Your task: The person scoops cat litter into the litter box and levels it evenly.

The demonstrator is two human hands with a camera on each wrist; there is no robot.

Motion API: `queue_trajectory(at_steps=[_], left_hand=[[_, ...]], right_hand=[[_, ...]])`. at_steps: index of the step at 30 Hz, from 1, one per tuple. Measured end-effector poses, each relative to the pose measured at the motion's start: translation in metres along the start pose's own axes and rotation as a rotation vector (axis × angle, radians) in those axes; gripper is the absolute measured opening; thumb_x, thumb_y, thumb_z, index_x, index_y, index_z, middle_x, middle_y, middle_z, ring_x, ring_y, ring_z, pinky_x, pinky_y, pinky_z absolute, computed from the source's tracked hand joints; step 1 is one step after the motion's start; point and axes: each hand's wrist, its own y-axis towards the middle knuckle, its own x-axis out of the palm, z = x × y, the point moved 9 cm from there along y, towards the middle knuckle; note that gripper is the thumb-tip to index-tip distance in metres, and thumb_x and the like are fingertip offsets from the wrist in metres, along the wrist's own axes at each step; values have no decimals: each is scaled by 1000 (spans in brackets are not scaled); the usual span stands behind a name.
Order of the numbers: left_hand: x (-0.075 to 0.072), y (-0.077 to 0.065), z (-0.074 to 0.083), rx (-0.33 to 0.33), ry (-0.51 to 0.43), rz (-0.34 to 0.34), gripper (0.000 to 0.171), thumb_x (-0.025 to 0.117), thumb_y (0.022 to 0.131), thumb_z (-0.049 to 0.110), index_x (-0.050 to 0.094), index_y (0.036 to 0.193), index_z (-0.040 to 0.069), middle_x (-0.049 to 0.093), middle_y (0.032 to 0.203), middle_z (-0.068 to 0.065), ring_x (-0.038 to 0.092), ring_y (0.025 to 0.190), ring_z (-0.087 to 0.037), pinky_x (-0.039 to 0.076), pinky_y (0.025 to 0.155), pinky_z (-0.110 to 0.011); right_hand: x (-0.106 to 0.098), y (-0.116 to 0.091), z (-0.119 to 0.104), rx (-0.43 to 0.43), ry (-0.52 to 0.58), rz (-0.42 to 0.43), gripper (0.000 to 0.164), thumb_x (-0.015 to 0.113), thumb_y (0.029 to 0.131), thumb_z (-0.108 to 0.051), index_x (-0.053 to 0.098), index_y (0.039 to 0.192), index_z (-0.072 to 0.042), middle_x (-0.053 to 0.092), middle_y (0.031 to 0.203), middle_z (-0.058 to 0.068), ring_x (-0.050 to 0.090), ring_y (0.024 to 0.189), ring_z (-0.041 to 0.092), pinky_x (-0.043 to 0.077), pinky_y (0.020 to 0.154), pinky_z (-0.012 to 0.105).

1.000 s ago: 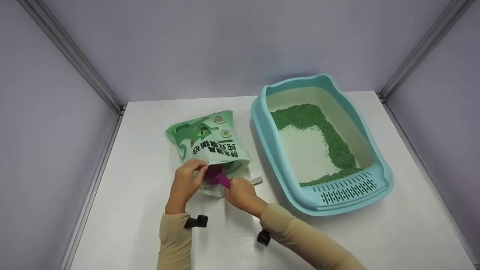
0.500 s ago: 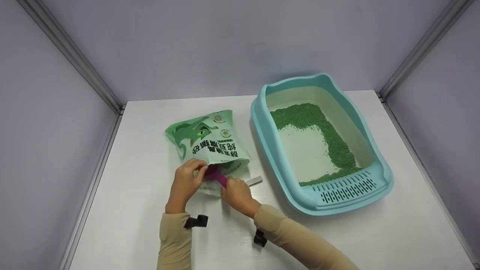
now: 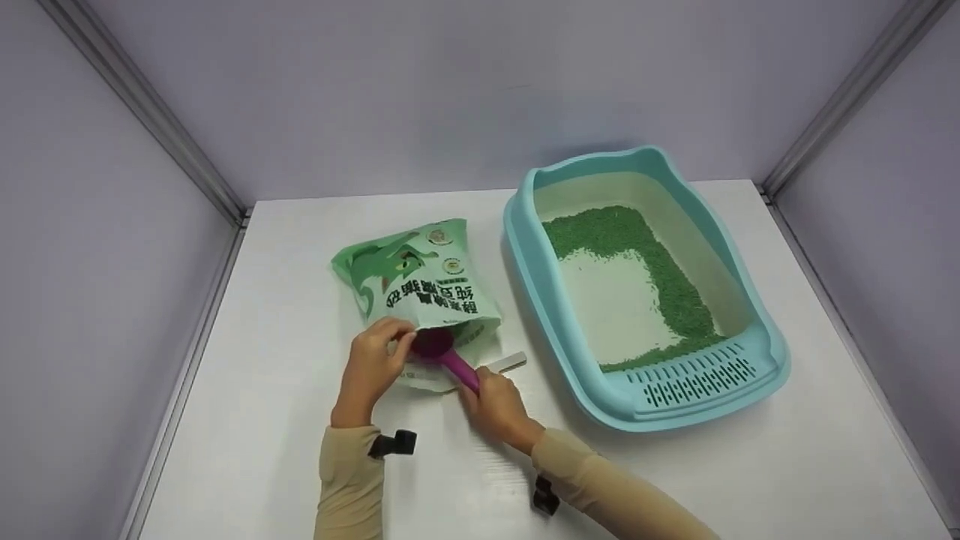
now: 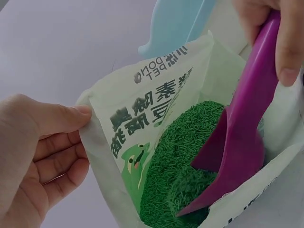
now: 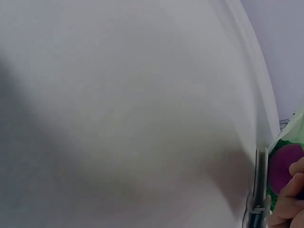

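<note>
A green cat litter bag (image 3: 420, 281) lies on the table with its mouth toward me. My left hand (image 3: 375, 361) pinches the edge of that mouth between thumb and forefinger, its other fingers curled outside the bag in the left wrist view. My right hand (image 3: 496, 405) grips the handle of a purple scoop (image 4: 244, 123). The scoop's bowl is inside the mouth, with green litter pellets (image 4: 183, 137) in and around it. In the right wrist view only part of the purple bowl (image 5: 284, 166) and some fingers show at the right edge.
A blue litter box (image 3: 540, 281) stands right of the bag, green pellets spread along its far and right sides and front. A short pale bar (image 3: 513, 361) lies between bag and box. Walls enclose the table's back and sides.
My right hand first shifts slightly left with the scoop, then back toward me and to the right, so more of the handle shows. The left hand keeps its place on the bag.
</note>
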Motion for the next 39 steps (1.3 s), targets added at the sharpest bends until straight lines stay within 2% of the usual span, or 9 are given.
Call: queue_trajectory(at_steps=[6,13,25,32,39], left_hand=[[0,2,1,3,7,-7,4,68,87,5,70,87,2,70,85,-8,65,75,-17,55,68,-31],[-1,2,0,-23,10,-27,3,67,87,3,70,88,5,70,86,-7,64,77,-18,55,70,-32],[0,1,-1,-25,19,-31,4,67,88,3,70,88,6,70,87,-8,65,77,-18,55,69,-32],[1,0,-1,-22,28,-30,4,68,87,4,70,89,5,70,86,-8,64,76,-17,54,68,-31],[2,0,-1,-34,21,-45,4,67,88,6,70,90,4,70,87,-8,64,77,-18,55,70,-34]], right_hand=[[-16,-14,11,1,73,5,21,64,91,-21,52,80,-7,39,61,-5,36,54,7,28,46,18],[-50,-35,19,-60,2,29,20,70,87,-17,56,81,-3,51,60,2,39,56,6,33,48,18],[-113,-73,18,-133,-49,-74,23,73,84,-16,53,77,-7,42,58,-4,34,53,1,31,48,14],[-152,-83,7,-188,-57,-79,19,72,84,-16,56,79,-7,43,57,-5,32,52,-3,31,46,12],[-187,-82,8,-172,-43,-106,21,71,85,-15,53,76,-9,39,57,-8,30,51,-5,30,45,13]])
